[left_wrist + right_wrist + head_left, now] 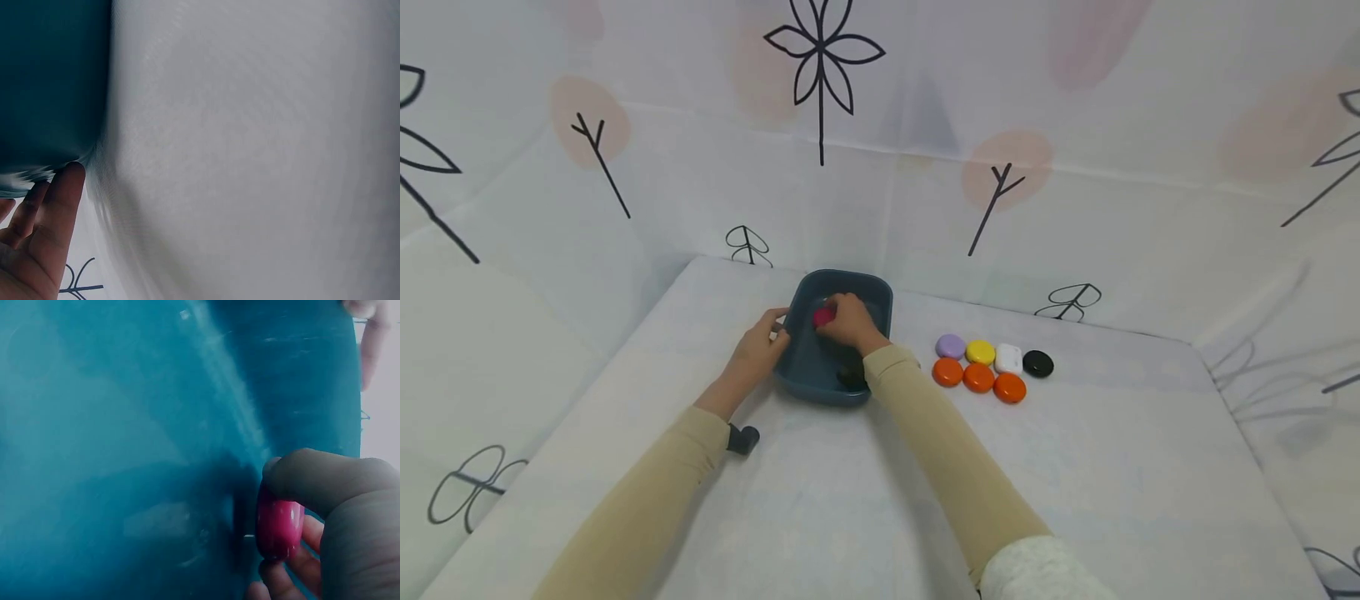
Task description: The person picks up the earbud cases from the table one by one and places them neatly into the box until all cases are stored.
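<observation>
A dark teal plastic bin point(820, 387) stands on the white-covered table. Inside it, my right hand point(852, 321) pinches a glossy pink-red disc point(279, 530) between thumb and fingers, holding it on edge near the bin's wall. My left hand point(756, 352) is at the bin's left side, its fairly straight fingers point(59, 219) touching the outer wall. In the right wrist view the left thumb tip shows at the rim. A dark shape under the right wrist is too shadowed to identify.
Right of the bin lie round lilac point(951, 347), yellow point(981, 352) and black point(1038, 363) discs and a white squarish piece point(1009, 359). Three orange discs point(978, 377) form a row before them. Printed cloth point(910, 200) hangs behind the table.
</observation>
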The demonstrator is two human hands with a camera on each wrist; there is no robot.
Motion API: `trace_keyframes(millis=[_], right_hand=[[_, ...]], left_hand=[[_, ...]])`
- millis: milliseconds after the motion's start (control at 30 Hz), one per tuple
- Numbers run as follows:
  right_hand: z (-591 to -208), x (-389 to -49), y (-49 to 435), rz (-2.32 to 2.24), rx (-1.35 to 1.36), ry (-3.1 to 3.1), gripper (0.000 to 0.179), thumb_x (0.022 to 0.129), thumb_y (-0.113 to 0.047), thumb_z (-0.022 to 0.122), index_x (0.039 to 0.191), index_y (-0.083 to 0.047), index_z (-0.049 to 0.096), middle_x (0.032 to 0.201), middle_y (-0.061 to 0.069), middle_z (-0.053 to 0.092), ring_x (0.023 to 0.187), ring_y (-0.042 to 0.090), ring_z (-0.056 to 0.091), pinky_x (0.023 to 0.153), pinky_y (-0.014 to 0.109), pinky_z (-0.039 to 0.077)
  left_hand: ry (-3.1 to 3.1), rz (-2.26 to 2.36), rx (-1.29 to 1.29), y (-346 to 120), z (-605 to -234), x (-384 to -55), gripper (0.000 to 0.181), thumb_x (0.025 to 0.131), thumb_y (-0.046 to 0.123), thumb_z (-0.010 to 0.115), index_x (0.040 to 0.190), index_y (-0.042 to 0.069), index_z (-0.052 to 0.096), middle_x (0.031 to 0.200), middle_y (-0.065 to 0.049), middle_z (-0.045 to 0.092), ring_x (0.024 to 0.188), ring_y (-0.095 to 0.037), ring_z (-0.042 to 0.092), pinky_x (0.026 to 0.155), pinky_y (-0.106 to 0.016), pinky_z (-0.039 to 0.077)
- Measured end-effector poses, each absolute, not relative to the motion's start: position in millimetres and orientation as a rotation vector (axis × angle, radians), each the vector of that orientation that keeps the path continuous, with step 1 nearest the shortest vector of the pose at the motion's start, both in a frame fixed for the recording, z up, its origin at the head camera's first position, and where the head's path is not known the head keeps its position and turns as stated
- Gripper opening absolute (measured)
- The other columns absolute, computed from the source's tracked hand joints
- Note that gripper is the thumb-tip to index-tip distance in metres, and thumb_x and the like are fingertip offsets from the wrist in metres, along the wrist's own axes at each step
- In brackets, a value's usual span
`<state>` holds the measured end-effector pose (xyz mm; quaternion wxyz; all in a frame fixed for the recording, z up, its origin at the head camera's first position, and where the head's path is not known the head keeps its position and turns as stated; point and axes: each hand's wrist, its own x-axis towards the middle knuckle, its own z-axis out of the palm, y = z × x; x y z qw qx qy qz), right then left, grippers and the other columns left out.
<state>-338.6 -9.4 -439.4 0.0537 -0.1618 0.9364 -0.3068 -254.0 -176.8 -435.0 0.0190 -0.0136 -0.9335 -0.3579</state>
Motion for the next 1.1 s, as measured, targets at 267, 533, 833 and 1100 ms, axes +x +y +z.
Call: trace_keyframes(millis=[267,533,833,1100], right_hand=[[-435.3,-338.2,-6.6,-1.072,-0.491,2.852,0.047,0.068,-0.029,0.070,0.108,-0.008,0.057,0.102,0.008,0.056,0.091,0.018,0.051,0.078,0.029,0.045],[-431.5,-336.9,-4.6,-1.125,-0.505,2.833,0.048,0.069,-0.029,0.070,0.111,-0.009,0.056,0.104,0.006,0.055,0.093,0.017,0.050,0.079,0.028,0.045],[-426.8,-334.4,-4.6,-1.267,-0.550,2.807,0.049,0.072,-0.029,0.068,0.115,-0.012,0.054,0.107,0.004,0.053,0.094,0.016,0.050,0.078,0.027,0.047],[-422.7,-330.5,-4.4,-1.286,-0.575,2.826,0.048,0.072,-0.030,0.068,0.114,-0.013,0.055,0.107,0.005,0.054,0.093,0.015,0.050,0.078,0.027,0.047]], left_hand=[[-2.886,-1.108,-0.040,-177.2,-433.7,-251.6,0.046,0.088,0.025,0.036,0.134,0.020,0.030,0.112,-0.009,0.054,0.086,-0.023,0.053,0.077,-0.038,0.043],[-2.873,-1.115,-0.050,-177.4,-435.9,-254.3,0.047,0.087,0.026,0.036,0.133,0.020,0.031,0.109,-0.008,0.055,0.084,-0.022,0.054,0.075,-0.037,0.043],[-2.907,-1.109,-0.031,-177.4,-435.0,-255.1,0.048,0.086,0.026,0.036,0.134,0.020,0.029,0.110,-0.008,0.053,0.087,-0.023,0.052,0.079,-0.038,0.043],[-2.929,-1.105,-0.028,-178.3,-436.6,-256.3,0.049,0.087,0.028,0.036,0.134,0.021,0.028,0.112,-0.008,0.053,0.090,-0.024,0.052,0.081,-0.039,0.042]])
